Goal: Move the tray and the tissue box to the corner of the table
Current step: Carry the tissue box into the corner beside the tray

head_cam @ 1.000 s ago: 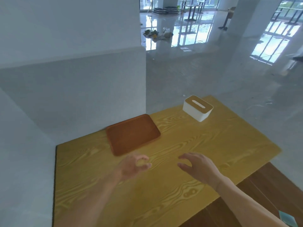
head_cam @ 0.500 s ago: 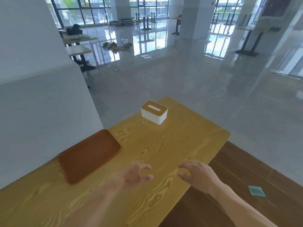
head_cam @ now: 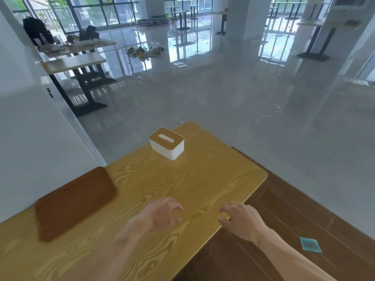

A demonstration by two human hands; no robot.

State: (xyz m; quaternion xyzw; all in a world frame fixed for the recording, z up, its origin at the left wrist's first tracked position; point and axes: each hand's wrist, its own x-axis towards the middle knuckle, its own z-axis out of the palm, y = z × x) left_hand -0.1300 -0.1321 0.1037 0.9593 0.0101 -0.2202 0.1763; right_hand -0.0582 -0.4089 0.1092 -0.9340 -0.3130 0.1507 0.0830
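left hand (head_cam: 160, 214): empty, fingers loosely curled
right hand (head_cam: 241, 219): empty, spread, over table edge
risk: tissue box (head_cam: 166, 143) far ahead near the edge, could be knocked off; tray (head_cam: 74, 201) left, blurred, possibly against the wall

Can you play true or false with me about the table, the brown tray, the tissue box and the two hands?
1. The tissue box stands on the tray. False: it stands on the bare table, apart from the tray and farther away.
2. Both hands are empty. True: the left hand and the right hand hover with curled fingers, holding nothing.
3. The tray lies on the left side of the table, next to the white wall. True.
4. The tissue box is all brown. False: its sides are white and only its top is brown, with a slot.
5. The right hand has a grip on the tray. False: it touches nothing.
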